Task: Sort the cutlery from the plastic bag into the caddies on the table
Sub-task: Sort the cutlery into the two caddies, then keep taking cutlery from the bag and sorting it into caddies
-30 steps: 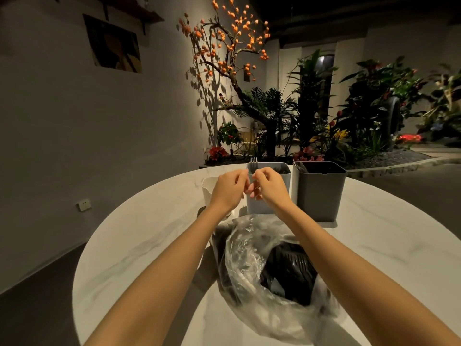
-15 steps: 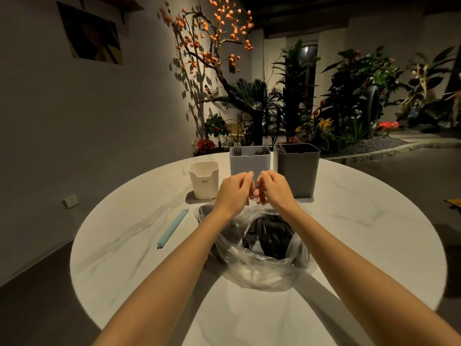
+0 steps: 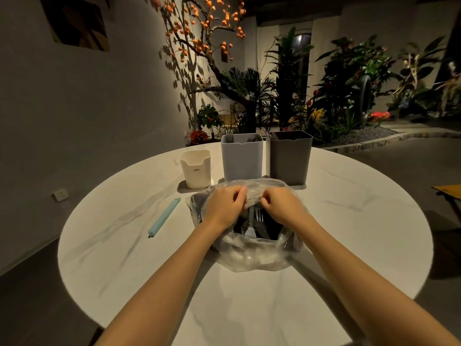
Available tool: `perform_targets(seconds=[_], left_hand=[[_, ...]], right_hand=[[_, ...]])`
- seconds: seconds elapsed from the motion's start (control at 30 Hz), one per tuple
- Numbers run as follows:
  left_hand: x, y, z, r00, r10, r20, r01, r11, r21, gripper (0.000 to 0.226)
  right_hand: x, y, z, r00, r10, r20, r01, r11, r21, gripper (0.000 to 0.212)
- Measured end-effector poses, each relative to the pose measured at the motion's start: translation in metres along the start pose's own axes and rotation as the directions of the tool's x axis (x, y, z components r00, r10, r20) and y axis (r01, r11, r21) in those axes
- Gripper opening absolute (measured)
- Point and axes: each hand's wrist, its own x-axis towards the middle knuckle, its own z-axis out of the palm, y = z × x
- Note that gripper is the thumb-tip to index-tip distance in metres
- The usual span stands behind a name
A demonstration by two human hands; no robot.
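Likely both hands, left hand (image 3: pixel 225 206) and right hand (image 3: pixel 280 204), pinching the plastic bag (image 3: pixel 252 255) rim mid-surface before the caddies (image 3: pixel 241 158), could tear the film, spilling cutlery (image 3: pixel 255 221).

Landmark: the plastic bag (image 3: pixel 252 253), lying on the table (image 3: pixel 124 245) near its middle, with cutlery (image 3: pixel 254 221) inside it. Behind the bag three caddies stand in a row: the small caddy (image 3: pixel 195 169) behind and to its left, the middle caddy (image 3: pixel 242 158) directly behind, the right caddy (image 3: pixel 290 158) behind and to its right. Left of the bag, apart from it, lies a sealing clip (image 3: pixel 164 218); both hands, left hand (image 3: pixel 224 204) and right hand (image 3: pixel 282 204), rest on the bag's far rim.
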Motion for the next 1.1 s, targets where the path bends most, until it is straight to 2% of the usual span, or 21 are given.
perform_targets(seconds=[0.13, 0.23, 0.3, 0.5, 0.67, 0.87, 1.03, 1.1], left_hand=[[0.0, -0.009, -0.001, 0.999, -0.012, -0.051, 0.014, 0.999, 0.044, 0.037], [0.0, -0.009, 0.001, 0.995, -0.016, -0.096, 0.02, 0.999, 0.036, 0.035], [-0.001, -0.01, 0.001, 0.993, -0.022, -0.12, 0.026, 0.999, 0.031, 0.033], [-0.003, -0.01, 0.0, 0.991, 0.004, -0.136, 0.007, 0.997, 0.076, 0.031], [-0.005, -0.008, -0.001, 0.99, 0.005, -0.141, 0.007, 0.996, 0.083, 0.03], [-0.009, -0.007, -0.002, 0.989, 0.013, -0.147, -0.002, 0.997, 0.075, 0.031], [-0.011, -0.005, -0.004, 0.989, 0.034, -0.147, -0.022, 0.997, 0.08, 0.03], [-0.012, -0.005, -0.004, 0.991, 0.066, -0.119, -0.054, 0.993, 0.106, 0.028]], right_hand=[[-0.004, -0.007, -0.005, 0.998, 0.034, 0.057, -0.032, 0.999, -0.042, 0.05], [-0.01, -0.022, -0.007, 0.982, 0.061, 0.181, -0.022, 0.978, -0.209, 0.064], [-0.014, -0.033, -0.003, 0.974, 0.086, 0.21, -0.025, 0.961, -0.276, 0.07], [-0.022, -0.046, -0.008, 0.969, 0.041, 0.242, 0.019, 0.971, -0.239, 0.045], [-0.021, -0.052, -0.012, 0.933, 0.085, 0.35, -0.003, 0.974, -0.227, 0.051], [-0.003, -0.057, -0.027, 0.84, 0.148, 0.523, -0.001, 0.963, -0.271, 0.031], [-0.001, -0.06, -0.031, 0.812, 0.116, 0.571, -0.002, 0.981, -0.196, 0.026], [-0.001, -0.056, -0.03, 0.824, 0.123, 0.554, -0.06, 0.99, -0.13, 0.024]])
